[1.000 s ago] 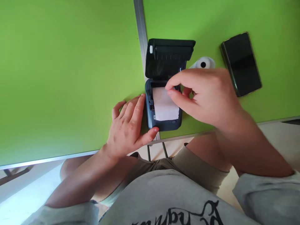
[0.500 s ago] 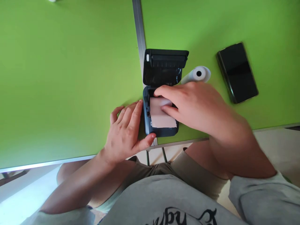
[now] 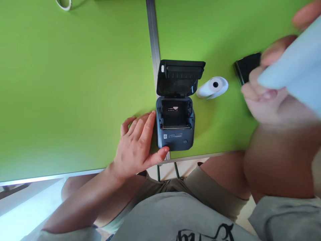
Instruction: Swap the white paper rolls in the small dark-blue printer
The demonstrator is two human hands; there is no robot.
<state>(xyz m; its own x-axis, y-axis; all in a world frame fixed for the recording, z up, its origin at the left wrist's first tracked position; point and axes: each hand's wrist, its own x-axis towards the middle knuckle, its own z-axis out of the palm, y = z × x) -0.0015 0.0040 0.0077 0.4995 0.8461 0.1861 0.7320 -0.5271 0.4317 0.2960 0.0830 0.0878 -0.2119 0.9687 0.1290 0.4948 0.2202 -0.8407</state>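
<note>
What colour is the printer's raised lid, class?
Black; the raised lid shows best in the head view.

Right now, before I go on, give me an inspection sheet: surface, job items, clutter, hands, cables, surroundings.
Surface: green tabletop with a grey metal seam.
Job items: compact printer, lid raised, no roll seen in its bay; pale paper, blurred, apparently a roll.
Clutter: white paper roll beside the printer; black phone-like device, partly hidden; white ring, cut off by the frame.
Hands: left hand against the printer's left side, thumb at its front edge; right hand lifted, holding the pale paper.
Cables: nothing seen.
Surroundings: olive shorts, pale floor.
</note>
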